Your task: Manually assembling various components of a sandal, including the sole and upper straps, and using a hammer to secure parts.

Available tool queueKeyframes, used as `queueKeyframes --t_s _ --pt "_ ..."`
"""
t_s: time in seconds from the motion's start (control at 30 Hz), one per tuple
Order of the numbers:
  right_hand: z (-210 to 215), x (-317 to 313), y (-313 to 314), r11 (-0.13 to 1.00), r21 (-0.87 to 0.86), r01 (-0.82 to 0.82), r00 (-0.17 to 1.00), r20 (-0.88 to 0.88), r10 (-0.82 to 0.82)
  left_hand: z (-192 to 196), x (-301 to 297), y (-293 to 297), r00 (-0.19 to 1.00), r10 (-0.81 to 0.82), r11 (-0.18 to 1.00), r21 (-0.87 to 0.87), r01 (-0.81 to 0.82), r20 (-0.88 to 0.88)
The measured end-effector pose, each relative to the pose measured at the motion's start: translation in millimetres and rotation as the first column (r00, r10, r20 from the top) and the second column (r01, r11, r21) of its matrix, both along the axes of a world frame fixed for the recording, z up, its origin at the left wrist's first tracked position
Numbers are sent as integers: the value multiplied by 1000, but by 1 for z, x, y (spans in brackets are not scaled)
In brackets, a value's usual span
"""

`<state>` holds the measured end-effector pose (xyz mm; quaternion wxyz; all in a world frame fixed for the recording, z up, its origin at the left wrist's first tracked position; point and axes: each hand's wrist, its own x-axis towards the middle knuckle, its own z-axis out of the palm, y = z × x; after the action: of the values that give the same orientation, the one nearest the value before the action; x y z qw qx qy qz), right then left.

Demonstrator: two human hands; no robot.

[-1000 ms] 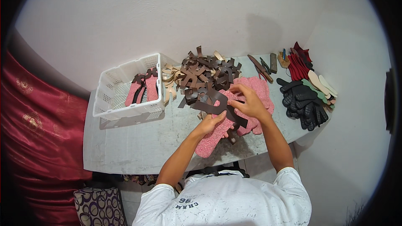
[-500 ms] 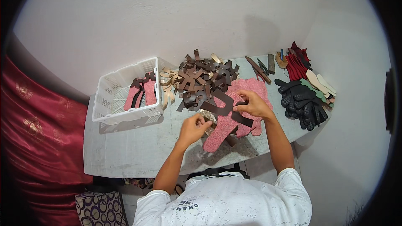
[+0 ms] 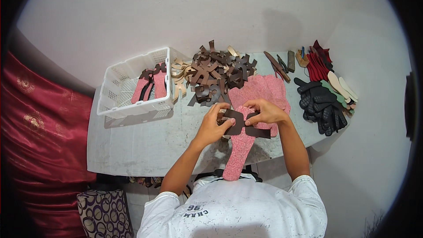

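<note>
A pink speckled sandal insole (image 3: 239, 152) hangs over the near edge of the table in front of my body. Across its upper part lies a dark brown sandal upper (image 3: 236, 128) with wide strap ends on both sides. My left hand (image 3: 214, 123) pinches the left side of the upper, thumb on top. With fingers closed, my right hand (image 3: 267, 112) grips the upper's right side and the insole's edge. Just behind my right hand is a stack of pink insoles (image 3: 266, 89). Both hands' undersides are hidden.
A heap of brown uppers (image 3: 211, 72) lies at the back, beside tan pieces (image 3: 179, 86). Left of them, a white crate (image 3: 132, 113) contains pink insoles with brown uppers. At right are a knife (image 3: 278, 68), pliers (image 3: 285, 65), black soles (image 3: 321, 108) and red pieces (image 3: 318, 61).
My left hand has moved up and right to take hold of the brown upper. The insole has swung more upright and nearer my body, with the upper now across it.
</note>
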<state>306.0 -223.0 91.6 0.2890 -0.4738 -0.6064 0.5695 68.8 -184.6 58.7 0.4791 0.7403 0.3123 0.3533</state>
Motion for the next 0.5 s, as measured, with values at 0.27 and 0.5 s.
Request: queueKeyframes --t_s 0.27,0.5 --pt "-18 -10 -3 999 -40 25 1000 13 -24 -15 -13 9 993 -111 964 -237 119 44" --pt "-13 -16 -1 1000 -13 -14 995 98 15 -12 -19 10 997 -54 997 -64 51 -48"
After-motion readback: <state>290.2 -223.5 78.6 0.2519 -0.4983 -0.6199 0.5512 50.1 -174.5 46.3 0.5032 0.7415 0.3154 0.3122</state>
